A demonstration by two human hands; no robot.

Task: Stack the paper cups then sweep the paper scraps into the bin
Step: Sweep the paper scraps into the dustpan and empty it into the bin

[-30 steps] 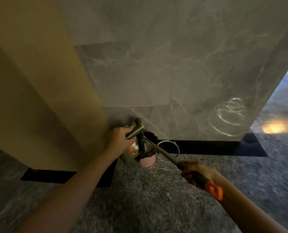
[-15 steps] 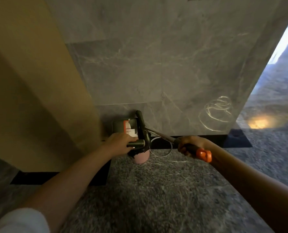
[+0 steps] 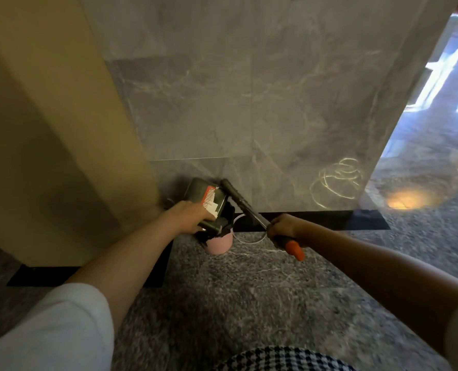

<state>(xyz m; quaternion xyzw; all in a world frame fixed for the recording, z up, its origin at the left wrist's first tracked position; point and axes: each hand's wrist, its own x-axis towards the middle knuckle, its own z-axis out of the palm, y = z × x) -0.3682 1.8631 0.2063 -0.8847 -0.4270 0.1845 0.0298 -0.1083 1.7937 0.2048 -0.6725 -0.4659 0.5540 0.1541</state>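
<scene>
Tilted higher than half a second ago, the dark green metal dustpan [image 3: 205,203] now shows its inside, with an orange comb edge and a white paper scrap against it, and the broom has swung up beside it. Nearest the camera, a black-and-white checked garment sits at the bottom edge and a white sleeve at lower left. Further in, at centre frame, the left hand [image 3: 189,216] is clamped on the dustpan's lower end, holding it over the small pink bin [image 3: 220,243] with its black liner. The right hand [image 3: 281,227] is closed around the grey broom handle [image 3: 252,212], whose orange end [image 3: 294,250] sticks out below the fist; the dark brush bar [image 3: 233,191] rests near the pan's mouth. A clear round ring [image 3: 249,228] lies on the floor just right of the bin.

By my reading the sweeping is almost over: scraps are being tipped into the bin. No paper cups are in view, so whether they are stacked cannot be told.

Underfoot is speckled grey stone floor [image 3: 249,303]. Behind stands a grey marble wall [image 3: 249,103] with a black skirting, a tan panel [image 3: 48,116] at left, and a bright opening at upper right.
</scene>
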